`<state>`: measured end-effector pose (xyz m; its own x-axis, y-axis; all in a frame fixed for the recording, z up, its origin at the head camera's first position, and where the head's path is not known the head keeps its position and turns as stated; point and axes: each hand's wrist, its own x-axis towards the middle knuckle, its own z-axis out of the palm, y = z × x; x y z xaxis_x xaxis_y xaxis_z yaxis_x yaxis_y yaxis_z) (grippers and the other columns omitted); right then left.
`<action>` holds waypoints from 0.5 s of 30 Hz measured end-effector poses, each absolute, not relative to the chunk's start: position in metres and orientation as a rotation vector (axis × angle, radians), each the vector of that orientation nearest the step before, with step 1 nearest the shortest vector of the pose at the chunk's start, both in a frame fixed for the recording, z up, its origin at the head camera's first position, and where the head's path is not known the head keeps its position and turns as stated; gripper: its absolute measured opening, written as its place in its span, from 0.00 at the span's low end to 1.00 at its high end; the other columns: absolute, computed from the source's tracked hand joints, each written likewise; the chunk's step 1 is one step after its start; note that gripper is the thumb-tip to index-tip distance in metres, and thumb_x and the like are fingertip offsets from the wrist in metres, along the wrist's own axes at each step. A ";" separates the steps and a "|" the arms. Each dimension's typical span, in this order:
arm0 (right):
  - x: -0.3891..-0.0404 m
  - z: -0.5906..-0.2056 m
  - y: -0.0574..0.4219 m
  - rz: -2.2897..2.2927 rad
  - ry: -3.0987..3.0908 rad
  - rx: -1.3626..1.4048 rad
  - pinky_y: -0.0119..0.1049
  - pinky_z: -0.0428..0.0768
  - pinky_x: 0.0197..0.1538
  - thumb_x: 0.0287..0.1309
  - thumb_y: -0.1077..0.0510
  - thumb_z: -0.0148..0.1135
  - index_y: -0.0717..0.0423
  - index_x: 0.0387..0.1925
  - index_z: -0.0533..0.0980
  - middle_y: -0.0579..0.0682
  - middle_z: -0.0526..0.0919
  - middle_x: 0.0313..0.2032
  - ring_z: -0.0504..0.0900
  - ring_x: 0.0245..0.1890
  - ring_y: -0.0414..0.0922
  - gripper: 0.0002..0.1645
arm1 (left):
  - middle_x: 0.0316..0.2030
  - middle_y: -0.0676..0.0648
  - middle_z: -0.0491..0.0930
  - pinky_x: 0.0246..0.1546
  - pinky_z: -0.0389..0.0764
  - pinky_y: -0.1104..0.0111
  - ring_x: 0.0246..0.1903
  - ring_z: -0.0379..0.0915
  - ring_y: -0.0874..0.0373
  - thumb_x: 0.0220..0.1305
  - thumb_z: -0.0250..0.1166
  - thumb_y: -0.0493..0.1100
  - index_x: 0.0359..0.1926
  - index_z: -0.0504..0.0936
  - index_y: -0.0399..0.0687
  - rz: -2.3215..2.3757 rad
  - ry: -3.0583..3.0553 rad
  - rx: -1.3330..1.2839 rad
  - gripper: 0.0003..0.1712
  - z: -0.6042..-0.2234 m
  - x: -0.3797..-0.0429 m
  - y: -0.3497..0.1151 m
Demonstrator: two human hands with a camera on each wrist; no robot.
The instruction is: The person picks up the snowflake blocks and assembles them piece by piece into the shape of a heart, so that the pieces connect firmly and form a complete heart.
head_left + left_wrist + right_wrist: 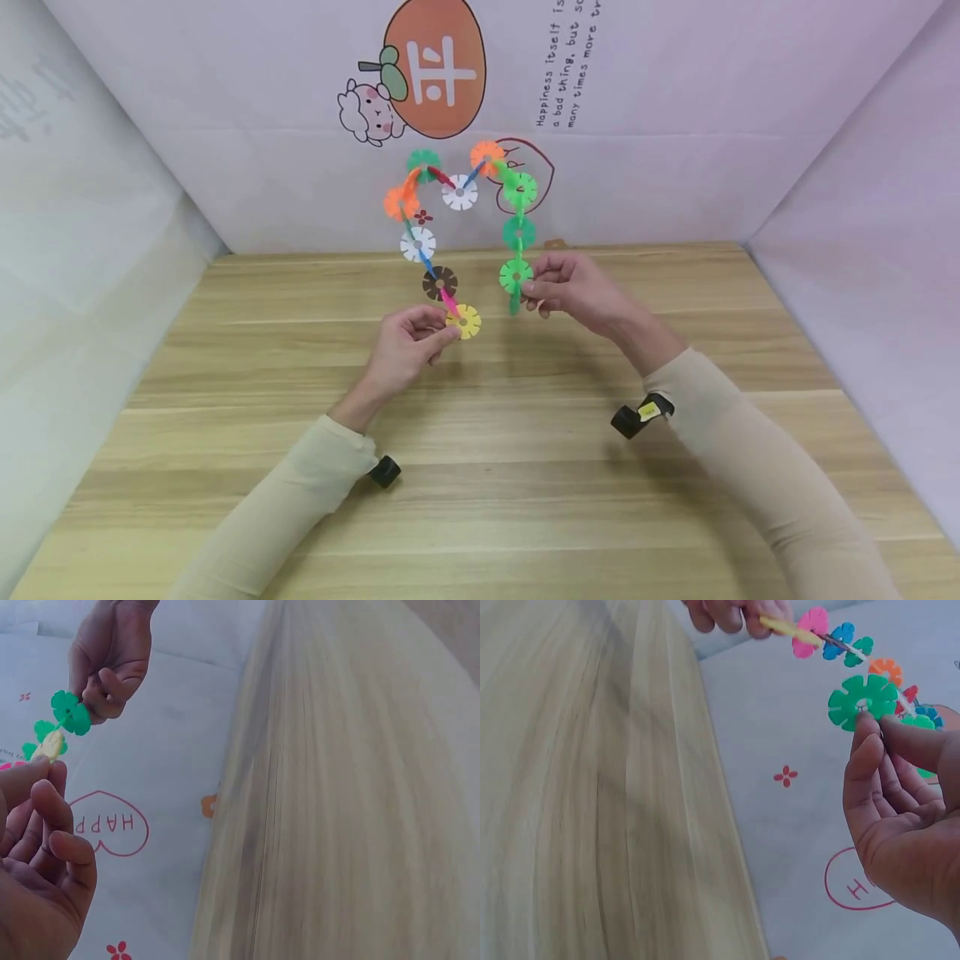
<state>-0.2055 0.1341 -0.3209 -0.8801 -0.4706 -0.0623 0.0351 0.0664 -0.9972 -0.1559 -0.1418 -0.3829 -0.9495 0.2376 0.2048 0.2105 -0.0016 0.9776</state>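
Note:
A chain of notched plastic snowflake discs (460,192) is held up above the table in an open heart-like outline, with a white disc at the dip in its top. Thumb and fingers of my left hand (408,346) pinch the yellow disc (465,322) at one end. On the other side, my right hand (573,287) pinches the light green disc (516,276) near the other end. Below that one, a darker green disc (861,701) is seen edge-on in the head view and face-on in the right wrist view. The two ends are apart.
Under the hands lies a wood-grain table (480,467). A white printed sheet (660,150) stands behind it, and white side walls (97,250) rise at left and right. Each sleeve carries a small black wrist camera (630,422).

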 end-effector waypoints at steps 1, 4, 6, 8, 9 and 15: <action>-0.204 -0.321 0.132 -1.885 1.981 -0.431 0.34 0.80 0.34 0.67 0.68 0.61 0.68 0.44 0.73 0.59 0.84 0.35 0.81 0.33 0.46 0.07 | 0.31 0.34 0.83 0.16 0.71 0.69 0.16 0.67 0.58 0.64 0.70 0.33 0.40 0.82 0.32 2.165 2.200 0.493 0.07 -0.383 -0.156 -0.140; -0.198 -0.324 0.127 -1.964 1.943 -0.436 0.33 0.80 0.35 0.67 0.70 0.60 0.67 0.42 0.73 0.55 0.84 0.32 0.80 0.32 0.45 0.05 | 0.30 0.37 0.83 0.16 0.70 0.71 0.15 0.66 0.58 0.63 0.70 0.32 0.40 0.81 0.32 2.203 2.211 0.473 0.07 -0.384 -0.155 -0.136; -0.195 -0.326 0.123 -2.041 1.893 -0.442 0.32 0.81 0.35 0.67 0.71 0.59 0.66 0.41 0.73 0.55 0.83 0.31 0.80 0.31 0.44 0.03 | 0.29 0.42 0.84 0.16 0.70 0.72 0.15 0.66 0.59 0.63 0.70 0.31 0.39 0.81 0.32 2.240 2.222 0.448 0.06 -0.385 -0.155 -0.132; -0.191 -0.327 0.119 -2.118 1.845 -0.454 0.31 0.80 0.34 0.67 0.72 0.58 0.65 0.38 0.73 0.54 0.83 0.30 0.79 0.29 0.43 0.03 | 0.28 0.45 0.83 0.16 0.69 0.74 0.15 0.66 0.59 0.62 0.70 0.30 0.38 0.81 0.32 2.286 2.227 0.426 0.06 -0.385 -0.154 -0.128; -0.189 -0.328 0.117 -2.158 1.820 -0.456 0.31 0.80 0.34 0.67 0.73 0.57 0.64 0.37 0.72 0.53 0.83 0.30 0.79 0.28 0.43 0.04 | 0.28 0.46 0.83 0.16 0.68 0.74 0.15 0.66 0.59 0.62 0.70 0.30 0.38 0.81 0.32 2.313 2.223 0.420 0.06 -0.385 -0.153 -0.126; -0.184 -0.331 0.105 -2.340 1.705 -0.513 0.29 0.80 0.32 0.67 0.75 0.55 0.61 0.35 0.73 0.52 0.84 0.29 0.79 0.27 0.41 0.08 | 0.27 0.46 0.84 0.15 0.67 0.75 0.16 0.66 0.61 0.62 0.70 0.30 0.36 0.79 0.32 2.443 2.191 0.393 0.07 -0.384 -0.149 -0.115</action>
